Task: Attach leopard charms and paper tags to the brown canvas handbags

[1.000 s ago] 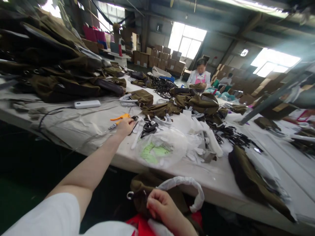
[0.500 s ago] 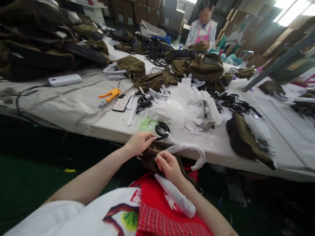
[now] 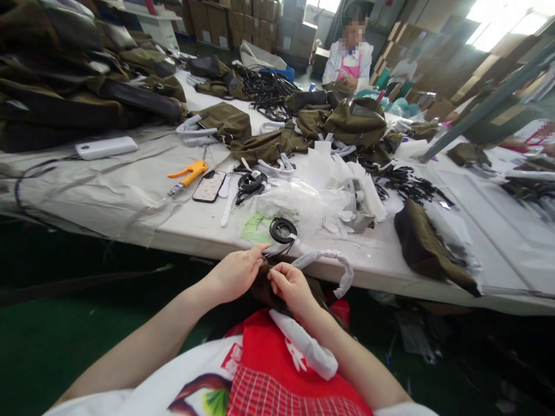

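An olive-brown bag (image 3: 263,289) lies against my lap at the table's front edge, with one white-wrapped handle (image 3: 346,271) arching to the right and another wrapped handle (image 3: 303,345) over my red apron. My left hand (image 3: 240,271) is closed in a pinch at the bag's upper left, by a small metal piece and the end of a black strap. Close beside it, my right hand (image 3: 289,284) pinches at the bag's top; what its fingertips hold is too small to make out. The coiled black strap (image 3: 282,230) rests on the table just beyond both hands.
On the table lie an orange air gun (image 3: 189,176), a phone (image 3: 209,186), a white device (image 3: 106,148), clear plastic (image 3: 290,202) and another olive bag (image 3: 429,248). Bags are heaped at far left and centre. A person (image 3: 348,60) sits across the table.
My left hand has shifted down and closer to my right hand, its back turned more upward. The metal piece by its fingers has moved inward. The whole view has shifted slightly.
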`<action>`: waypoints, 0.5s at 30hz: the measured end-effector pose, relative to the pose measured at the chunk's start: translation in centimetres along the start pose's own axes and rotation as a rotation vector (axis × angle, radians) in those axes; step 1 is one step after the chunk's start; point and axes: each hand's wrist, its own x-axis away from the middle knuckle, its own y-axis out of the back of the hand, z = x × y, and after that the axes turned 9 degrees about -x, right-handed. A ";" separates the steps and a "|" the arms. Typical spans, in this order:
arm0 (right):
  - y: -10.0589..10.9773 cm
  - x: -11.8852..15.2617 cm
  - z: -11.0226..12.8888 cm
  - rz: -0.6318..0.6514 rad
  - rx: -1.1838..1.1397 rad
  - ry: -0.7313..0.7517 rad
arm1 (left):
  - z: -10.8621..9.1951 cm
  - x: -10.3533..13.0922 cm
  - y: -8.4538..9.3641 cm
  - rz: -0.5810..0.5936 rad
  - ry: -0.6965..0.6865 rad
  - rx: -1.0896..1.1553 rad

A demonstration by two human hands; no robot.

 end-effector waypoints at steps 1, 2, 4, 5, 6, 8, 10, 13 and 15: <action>0.0 -0.2 -0.1 -0.001 0.006 -0.008 | -0.1 0.2 -0.1 -0.002 -0.035 -0.060; -0.1 -0.3 -0.2 -0.002 0.013 -0.015 | -0.3 0.4 -0.2 -0.007 -0.078 -0.112; -0.1 -0.5 -0.2 -0.007 0.038 -0.010 | -0.5 0.8 -0.4 -0.033 -0.150 -0.186; -0.1 -0.5 -0.1 -0.018 0.070 0.019 | -0.6 0.9 -0.5 -0.056 -0.165 -0.202; -0.1 -0.5 0.1 -0.044 0.124 0.071 | -0.7 1.0 -0.6 -0.088 -0.164 -0.202; -0.1 -0.1 0.6 -0.136 0.283 0.244 | -0.6 1.0 -0.8 -0.189 -0.133 -0.164; -0.1 0.3 1.0 -0.231 0.430 0.411 | -0.4 0.6 -0.9 -0.325 -0.101 -0.093; -0.1 0.5 0.9 -0.239 0.438 0.410 | 0.0 -0.3 -1.1 -0.515 -0.048 0.042; 0.1 0.2 0.4 -0.191 0.284 0.264 | 0.6 -0.9 -1.5 -0.564 -0.008 0.140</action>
